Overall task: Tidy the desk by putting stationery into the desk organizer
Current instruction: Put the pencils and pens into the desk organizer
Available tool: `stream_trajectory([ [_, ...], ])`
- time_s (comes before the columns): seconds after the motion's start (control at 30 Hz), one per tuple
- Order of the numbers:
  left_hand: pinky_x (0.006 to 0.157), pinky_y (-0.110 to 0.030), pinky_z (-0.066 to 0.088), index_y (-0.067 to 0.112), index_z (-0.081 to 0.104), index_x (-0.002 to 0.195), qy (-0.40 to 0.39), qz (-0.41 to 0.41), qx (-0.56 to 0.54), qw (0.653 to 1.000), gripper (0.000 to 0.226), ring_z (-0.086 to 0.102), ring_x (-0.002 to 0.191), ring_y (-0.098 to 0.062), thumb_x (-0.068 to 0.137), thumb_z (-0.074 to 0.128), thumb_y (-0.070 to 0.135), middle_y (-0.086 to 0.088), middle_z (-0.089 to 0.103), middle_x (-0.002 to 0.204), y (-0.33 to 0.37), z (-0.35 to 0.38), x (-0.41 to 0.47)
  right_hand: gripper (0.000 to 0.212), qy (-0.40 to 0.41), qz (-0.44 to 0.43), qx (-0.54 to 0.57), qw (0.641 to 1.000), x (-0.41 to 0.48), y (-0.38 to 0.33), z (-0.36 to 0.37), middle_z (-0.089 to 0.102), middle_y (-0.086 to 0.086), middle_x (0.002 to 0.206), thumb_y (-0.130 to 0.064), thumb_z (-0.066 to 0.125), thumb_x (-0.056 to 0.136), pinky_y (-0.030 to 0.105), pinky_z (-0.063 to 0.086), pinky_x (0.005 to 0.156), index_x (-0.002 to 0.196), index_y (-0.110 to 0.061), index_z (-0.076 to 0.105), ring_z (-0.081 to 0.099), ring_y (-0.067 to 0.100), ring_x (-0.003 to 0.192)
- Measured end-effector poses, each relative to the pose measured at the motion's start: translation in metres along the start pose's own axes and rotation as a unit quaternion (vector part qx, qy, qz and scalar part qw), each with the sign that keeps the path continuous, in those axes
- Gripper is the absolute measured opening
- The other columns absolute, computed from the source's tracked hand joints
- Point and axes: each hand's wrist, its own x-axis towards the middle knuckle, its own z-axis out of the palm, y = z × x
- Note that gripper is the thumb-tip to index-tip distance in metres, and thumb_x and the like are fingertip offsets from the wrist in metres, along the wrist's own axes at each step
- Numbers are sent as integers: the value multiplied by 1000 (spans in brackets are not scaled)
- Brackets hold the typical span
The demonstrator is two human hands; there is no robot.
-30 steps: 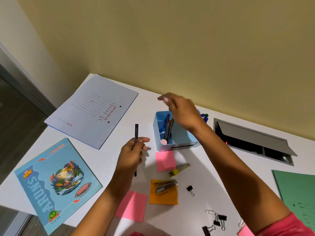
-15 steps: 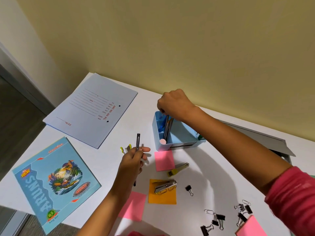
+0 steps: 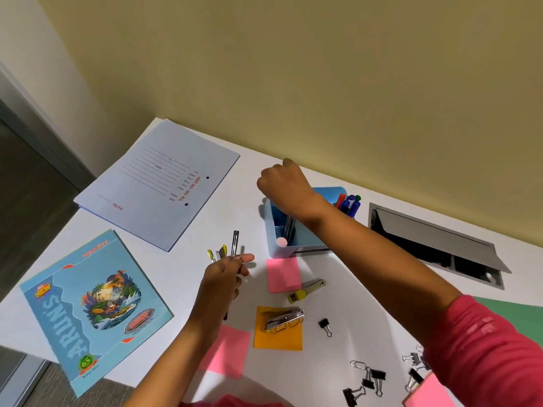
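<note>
1. While our right hand (image 3: 283,183) hovers curled into a fist over the far corner of the blue desk organizer (image 3: 296,227), whether it grips the pens (image 3: 289,227) standing in the front compartment we cannot tell; we judge the step to be settling pens into it.
2. Our left hand (image 3: 224,277), at about eight o'clock from the organizer, pinches a dark pen (image 3: 235,243) upright between thumb and fingers, with what look like small yellow-tipped pieces (image 3: 217,254) held alongside.
3. Next, we judge, that pen must travel toward two o'clock and drop tip-down into a free slot once the right wrist clears the opening.
4. The organizer is smooth moulded plastic, boxy with inner dividers; markers (image 3: 349,202) fill its far side.
5. Loose on the white desk (image 3: 367,289) at six o'clock from the organizer: soft pink sticky notes (image 3: 283,274), a shiny metal stapler (image 3: 283,318) on an orange pad (image 3: 277,337), and springy black binder clips (image 3: 370,380).
</note>
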Motion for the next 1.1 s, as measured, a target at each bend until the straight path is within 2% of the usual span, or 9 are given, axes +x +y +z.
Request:
stream_trajectory([
  [0.1, 50, -23, 25, 11, 67, 88, -1, 18, -17, 1000, 28, 34, 53, -10, 97, 42, 6, -6, 48, 69, 0, 2, 2, 25, 121, 24, 153, 981, -14, -3, 0, 57, 9, 62, 10, 70, 46, 27, 34, 48, 58, -9, 58, 53, 31, 53],
  [0.2, 53, -24, 28, 10, 68, 97, 1, 54, -15, 998, 29, 36, 56, -12, 97, 40, 2, -1, 46, 66, -2, 5, 5, 6, 161, 97, 408, 893, -40, -21, -12, 61, 8, 83, -6, 60, 83, 33, 45, 60, 82, -9, 65, 57, 26, 74],
  [0.3, 63, -25, 39, 5, 65, 102, -10, 89, -58, 994, 32, 49, 59, -13, 99, 34, 1, 2, 52, 61, 0, 9, 5, 8, 191, 174, 567, 782, -75, -55, -12, 65, 3, 78, -13, 60, 83, 23, 45, 65, 79, -11, 66, 57, 12, 70],
  [0.4, 74, -22, 51, 6, 62, 98, -56, 110, -120, 985, 27, 67, 78, -11, 99, 35, 1, -1, 71, 82, 6, 9, 3, 7, 143, 235, 622, 733, -102, -90, -3, 65, -5, 83, -22, 62, 84, 23, 49, 66, 90, -20, 63, 60, 7, 76],
  [0.53, 56, -14, 46, 15, 67, 104, -39, 193, 86, 977, 25, 64, 65, -7, 95, 47, 3, 2, 71, 75, 1, 3, 7, 32, 184, 306, 671, 650, -122, -106, -3, 61, -5, 100, -17, 66, 88, 7, 45, 68, 115, -28, 55, 57, 2, 84],
  [0.67, 58, -8, 41, 12, 54, 114, -56, 268, 215, 937, 27, 61, 60, -5, 92, 50, -3, 8, 66, 63, -8, 3, 1, 20, 205, 300, 655, 662, -128, -104, -5, 64, -7, 87, -18, 64, 89, 9, 46, 64, 108, -23, 63, 60, 5, 75],
  [0.83, 75, -5, 41, 14, 50, 123, 28, 260, 236, 936, 42, 61, 86, 2, 85, 66, 7, 8, 65, 96, -13, 4, -2, 1, 281, 291, 602, 688, -119, -81, -8, 66, -5, 76, -15, 64, 89, 31, 54, 59, 89, -14, 63, 64, 10, 64],
  [0.93, 82, -26, 47, 9, 52, 124, 107, 225, 214, 945, 38, 59, 94, -17, 87, 62, 7, -1, 57, 107, -15, -1, -1, 7, 351, 314, 585, 661, -105, -51, -20, 66, -1, 77, -8, 59, 92, 20, 49, 61, 90, -8, 65, 61, 8, 65],
  [1.1, 86, -39, 49, 11, 58, 114, 102, 206, 245, 942, 25, 61, 88, -24, 90, 55, 4, -8, 56, 105, -16, -10, -2, 13, 323, 304, 477, 759, -66, -17, -15, 59, -5, 84, -3, 52, 93, 4, 32, 68, 89, -8, 63, 48, 5, 78],
])
